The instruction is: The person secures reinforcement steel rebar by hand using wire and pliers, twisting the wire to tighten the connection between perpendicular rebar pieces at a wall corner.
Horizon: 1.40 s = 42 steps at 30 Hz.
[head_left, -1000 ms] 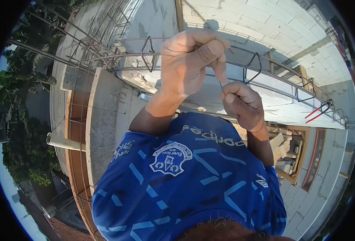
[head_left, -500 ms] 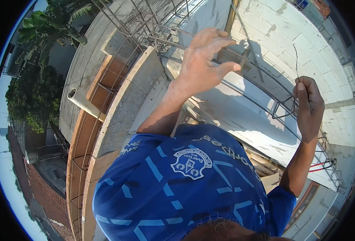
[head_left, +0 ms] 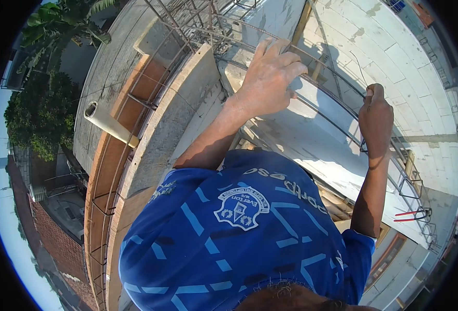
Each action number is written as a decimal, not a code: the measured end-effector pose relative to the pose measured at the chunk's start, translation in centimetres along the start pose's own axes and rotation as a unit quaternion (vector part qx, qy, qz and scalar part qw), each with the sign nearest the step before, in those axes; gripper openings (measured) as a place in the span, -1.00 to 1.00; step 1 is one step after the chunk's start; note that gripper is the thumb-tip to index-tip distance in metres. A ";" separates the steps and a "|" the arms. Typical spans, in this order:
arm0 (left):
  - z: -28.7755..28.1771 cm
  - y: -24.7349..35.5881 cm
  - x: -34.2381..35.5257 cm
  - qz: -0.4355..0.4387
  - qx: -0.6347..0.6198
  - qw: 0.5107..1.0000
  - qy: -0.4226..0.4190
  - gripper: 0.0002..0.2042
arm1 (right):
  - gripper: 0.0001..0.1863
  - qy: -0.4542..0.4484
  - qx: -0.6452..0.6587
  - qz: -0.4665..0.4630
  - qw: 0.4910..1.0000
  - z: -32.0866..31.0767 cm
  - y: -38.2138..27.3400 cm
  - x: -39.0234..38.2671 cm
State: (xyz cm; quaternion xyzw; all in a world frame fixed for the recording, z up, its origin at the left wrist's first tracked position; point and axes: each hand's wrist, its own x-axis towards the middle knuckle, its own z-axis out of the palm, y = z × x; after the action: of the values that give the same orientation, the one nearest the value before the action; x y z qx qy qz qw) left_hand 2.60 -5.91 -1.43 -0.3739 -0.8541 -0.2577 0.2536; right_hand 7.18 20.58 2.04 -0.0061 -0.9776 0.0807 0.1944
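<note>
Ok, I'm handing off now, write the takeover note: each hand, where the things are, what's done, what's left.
Left hand: fingers resting on the upper rebar of the cage, no closed grip visible.
Right hand: fist shut on a thin tie wire sticking up above it.
Red-handled pliers: hanging on the cage, lower right, untouched.
Done: cannot tell.
Left: wire not yet wrapped on a bar.

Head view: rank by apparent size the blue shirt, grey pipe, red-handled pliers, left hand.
1. blue shirt, by far the largest, though nearest the camera.
2. left hand, on the rebar.
3. grey pipe, close to the hand in size; unsure, it is farther off.
4. red-handled pliers, smallest.
</note>
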 end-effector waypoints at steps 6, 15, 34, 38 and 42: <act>0.5 0.0 -0.4 -0.002 -0.018 1.000 0.025 -0.65 | -0.88 0.020 0.030 0.034 0.999 0.6 -0.1 -0.4; 0.5 0.3 -1.3 -0.014 -0.038 0.999 0.014 -0.62 | -0.89 0.045 0.042 0.044 0.997 0.4 -0.5 -1.7; 0.1 -0.2 5.0 -0.027 -0.019 0.987 -0.157 -0.62 | -0.89 0.102 0.050 0.002 0.994 1.1 -0.5 -2.4; 0.4 -0.4 4.5 0.001 -0.019 0.993 -0.114 -0.56 | -0.89 0.102 0.059 0.006 0.993 1.1 -0.5 -2.4; 0.9 -0.5 4.2 0.005 -0.013 0.996 -0.091 -0.55 | -0.89 0.099 0.058 0.013 0.993 1.2 -0.3 -2.3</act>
State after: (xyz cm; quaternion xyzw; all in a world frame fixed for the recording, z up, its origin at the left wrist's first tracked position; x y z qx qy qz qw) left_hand -0.51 -3.49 0.40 -0.4032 -0.8684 -0.2322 0.1711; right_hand 8.89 19.96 0.07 -0.0159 -0.9471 0.1384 0.2891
